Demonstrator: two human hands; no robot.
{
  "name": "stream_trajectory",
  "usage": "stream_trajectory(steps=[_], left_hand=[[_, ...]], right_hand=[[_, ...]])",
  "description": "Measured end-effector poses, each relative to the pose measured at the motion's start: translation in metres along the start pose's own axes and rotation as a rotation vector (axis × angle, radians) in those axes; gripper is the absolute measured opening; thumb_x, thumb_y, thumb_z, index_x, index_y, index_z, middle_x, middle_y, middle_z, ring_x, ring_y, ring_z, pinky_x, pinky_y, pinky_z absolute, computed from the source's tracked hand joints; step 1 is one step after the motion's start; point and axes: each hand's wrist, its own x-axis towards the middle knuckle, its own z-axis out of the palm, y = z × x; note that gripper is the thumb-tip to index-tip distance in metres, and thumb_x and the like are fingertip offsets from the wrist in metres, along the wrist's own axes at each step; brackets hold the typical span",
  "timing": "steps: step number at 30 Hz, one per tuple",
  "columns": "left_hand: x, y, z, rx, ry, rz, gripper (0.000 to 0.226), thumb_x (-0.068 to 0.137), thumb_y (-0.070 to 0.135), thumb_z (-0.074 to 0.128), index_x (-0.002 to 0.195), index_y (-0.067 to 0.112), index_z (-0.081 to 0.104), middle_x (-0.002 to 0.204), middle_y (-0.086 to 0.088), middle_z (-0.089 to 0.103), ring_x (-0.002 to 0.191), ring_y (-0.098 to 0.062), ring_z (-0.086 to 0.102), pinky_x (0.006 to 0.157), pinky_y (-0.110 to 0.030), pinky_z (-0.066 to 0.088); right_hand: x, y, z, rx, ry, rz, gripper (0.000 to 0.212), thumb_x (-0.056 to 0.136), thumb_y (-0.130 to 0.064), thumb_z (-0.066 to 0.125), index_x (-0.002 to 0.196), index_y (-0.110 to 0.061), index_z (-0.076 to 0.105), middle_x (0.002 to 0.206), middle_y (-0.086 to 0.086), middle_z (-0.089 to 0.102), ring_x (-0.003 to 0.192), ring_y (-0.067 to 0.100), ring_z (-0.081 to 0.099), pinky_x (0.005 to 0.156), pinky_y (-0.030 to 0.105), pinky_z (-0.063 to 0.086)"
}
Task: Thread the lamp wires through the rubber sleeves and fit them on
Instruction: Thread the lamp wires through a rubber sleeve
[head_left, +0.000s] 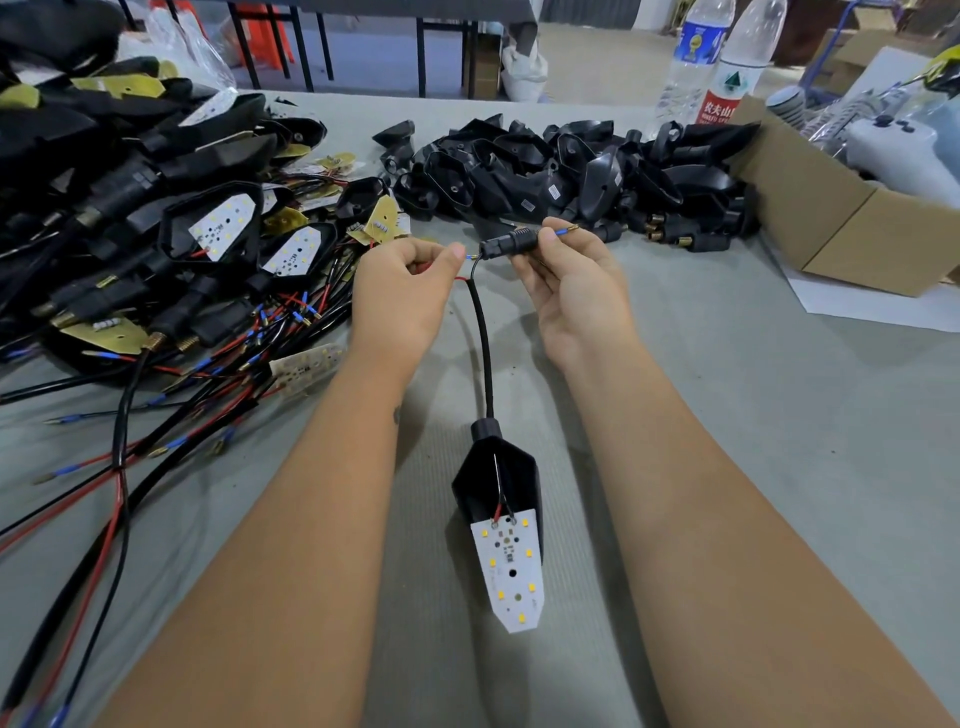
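Observation:
A black lamp housing (496, 480) with a white LED board (511, 569) hangs between my forearms from a black cable (483, 343). The cable splits into a red and a black wire near my hands. My right hand (566, 280) grips a black ribbed rubber sleeve (506, 243); a blue-tipped wire end (566, 230) sticks out of its right side. My left hand (410, 288) pinches the red wire (460, 279), whose blue-and-brass tip sits at the sleeve's left opening.
A heap of wired lamps with LED boards (156, 249) fills the left of the grey table (753, 415). Loose black housings and sleeves (571, 171) are piled at the back. A cardboard box (852, 228) and two water bottles (727, 62) stand at the right.

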Motion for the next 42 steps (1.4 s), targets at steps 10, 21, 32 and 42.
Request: stream_trajectory(steps=[10, 21, 32, 42], left_hand=[[0.0019, 0.0008, 0.0003, -0.017, 0.004, -0.016, 0.024, 0.092, 0.031, 0.066, 0.069, 0.028, 0.063, 0.062, 0.01, 0.055, 0.046, 0.009, 0.044, 0.052, -0.006, 0.038], [0.0019, 0.0022, -0.0001, -0.028, -0.003, -0.012, 0.027, 0.092, 0.032, 0.065, 0.066, 0.026, 0.063, 0.066, 0.004, 0.056, 0.059, -0.004, 0.045, 0.054, -0.008, 0.038], [0.0017, -0.0007, 0.0018, -0.019, 0.032, -0.034, 0.029, 0.092, 0.035, 0.065, 0.064, 0.029, 0.063, 0.059, 0.012, 0.055, 0.054, 0.001, 0.046, 0.057, -0.013, 0.041], [0.0021, -0.0011, 0.0001, -0.052, 0.062, -0.045, 0.03, 0.092, 0.032, 0.065, 0.063, 0.026, 0.065, 0.063, 0.016, 0.061, 0.054, 0.014, 0.052, 0.056, -0.001, 0.039]], right_hand=[[0.0014, 0.0004, -0.0016, 0.015, 0.005, 0.01, 0.014, 0.095, 0.005, 0.055, 0.086, -0.006, 0.06, 0.09, 0.012, 0.062, 0.079, 0.02, 0.064, 0.068, 0.022, 0.058], [0.002, 0.0005, -0.0022, 0.043, 0.003, 0.012, 0.015, 0.094, 0.005, 0.055, 0.085, -0.006, 0.06, 0.091, 0.011, 0.063, 0.073, 0.018, 0.065, 0.071, 0.023, 0.059], [0.0012, -0.0003, -0.0045, 0.021, -0.081, 0.021, 0.016, 0.094, 0.006, 0.054, 0.086, -0.006, 0.059, 0.091, 0.012, 0.062, 0.076, 0.019, 0.066, 0.069, 0.023, 0.058], [-0.0026, -0.0053, -0.0045, 0.011, -0.176, 0.035, 0.022, 0.096, 0.008, 0.047, 0.086, -0.009, 0.055, 0.098, 0.013, 0.068, 0.09, 0.023, 0.067, 0.079, 0.026, 0.059]])
